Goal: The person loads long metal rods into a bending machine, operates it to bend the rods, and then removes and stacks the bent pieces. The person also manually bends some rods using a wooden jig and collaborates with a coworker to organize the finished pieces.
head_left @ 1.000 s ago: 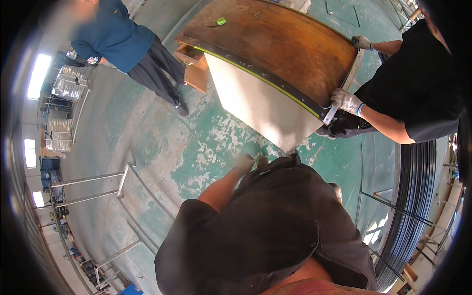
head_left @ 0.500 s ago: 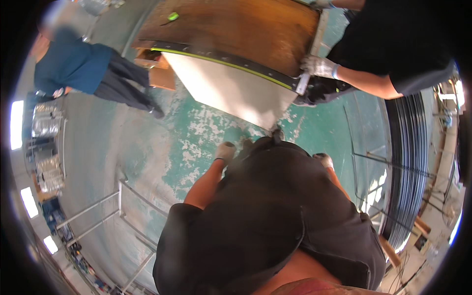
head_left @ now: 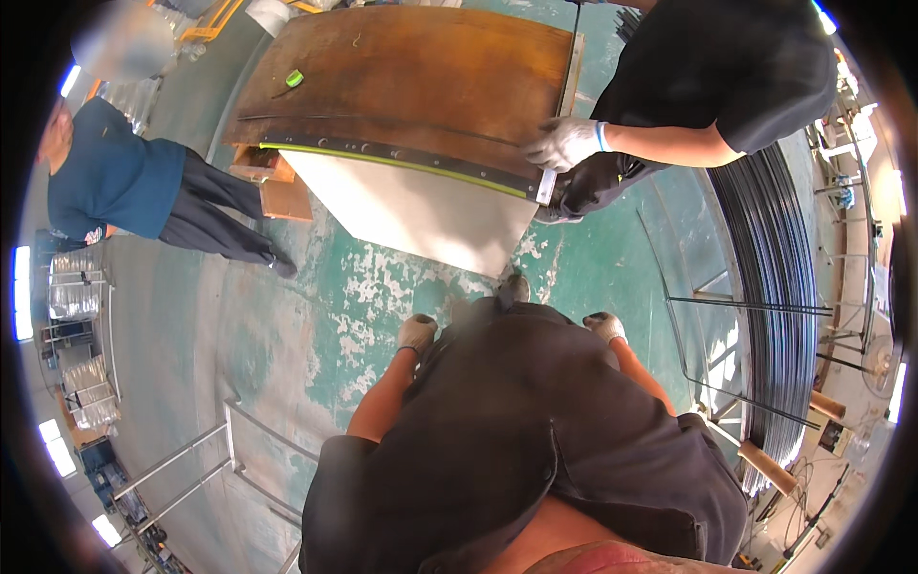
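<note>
My left hand, in a pale knit work glove, hangs beside my dark clothing, over the green floor. On the other side hangs my right hand, gloved alike, with dark patches near the fingers. Neither hand touches the workbench ahead, and the fingers of both are mostly hidden from above. The bench has a worn brown wooden top. Along its near edge run a dark strip with holes and a thin yellow-green strip. A whitish panel slopes below that edge.
At the bench's right corner a co-worker in black has a gloved hand on the edge. Another person in a blue shirt stands left. A small green object lies on the top. Metal rails stand lower left; long dark rods lie right.
The bench and both people sit further left and more of the bench top shows. My hands now show more clearly at my sides. The co-worker's gloved hand is further onto the bench top.
</note>
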A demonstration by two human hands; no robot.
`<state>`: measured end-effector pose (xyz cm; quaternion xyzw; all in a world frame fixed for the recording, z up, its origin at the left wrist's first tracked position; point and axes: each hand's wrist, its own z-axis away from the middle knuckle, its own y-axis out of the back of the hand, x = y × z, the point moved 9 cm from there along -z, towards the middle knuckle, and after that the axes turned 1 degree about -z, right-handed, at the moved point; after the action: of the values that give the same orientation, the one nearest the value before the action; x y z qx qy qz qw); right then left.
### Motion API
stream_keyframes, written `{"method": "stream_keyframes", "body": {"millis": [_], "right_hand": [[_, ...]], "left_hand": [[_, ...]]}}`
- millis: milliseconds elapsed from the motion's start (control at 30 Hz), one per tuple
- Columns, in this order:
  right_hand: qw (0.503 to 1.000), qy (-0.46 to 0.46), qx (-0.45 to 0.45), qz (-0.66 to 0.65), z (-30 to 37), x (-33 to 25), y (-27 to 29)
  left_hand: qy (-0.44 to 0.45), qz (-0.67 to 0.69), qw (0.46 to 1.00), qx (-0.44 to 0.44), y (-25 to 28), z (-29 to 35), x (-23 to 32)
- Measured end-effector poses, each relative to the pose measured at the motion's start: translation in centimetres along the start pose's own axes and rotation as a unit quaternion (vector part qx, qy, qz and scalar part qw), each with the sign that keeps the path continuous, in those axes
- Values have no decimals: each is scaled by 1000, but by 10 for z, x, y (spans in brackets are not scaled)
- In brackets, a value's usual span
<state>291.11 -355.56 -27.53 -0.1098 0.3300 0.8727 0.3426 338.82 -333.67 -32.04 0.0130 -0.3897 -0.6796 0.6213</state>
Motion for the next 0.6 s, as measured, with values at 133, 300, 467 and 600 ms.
{"method": "stream_keyframes", "body": {"millis": [133,300,467,600], "right_hand": [[1000,-6,-2,-3,-3,1,0],[1000,-1,-11,15,-14,10,-5],[995,63,-11,77,-18,-24,-13],[971,228,31,61,9,-127,-7]], "left_hand": [[-10,-10,1000,-5,-1,-4,2],[-26,-23,999,-2,0,-4,8],[-33,-13,999,0,5,-4,15],[-25,-15,1000,-7,7,-7,19]]}}
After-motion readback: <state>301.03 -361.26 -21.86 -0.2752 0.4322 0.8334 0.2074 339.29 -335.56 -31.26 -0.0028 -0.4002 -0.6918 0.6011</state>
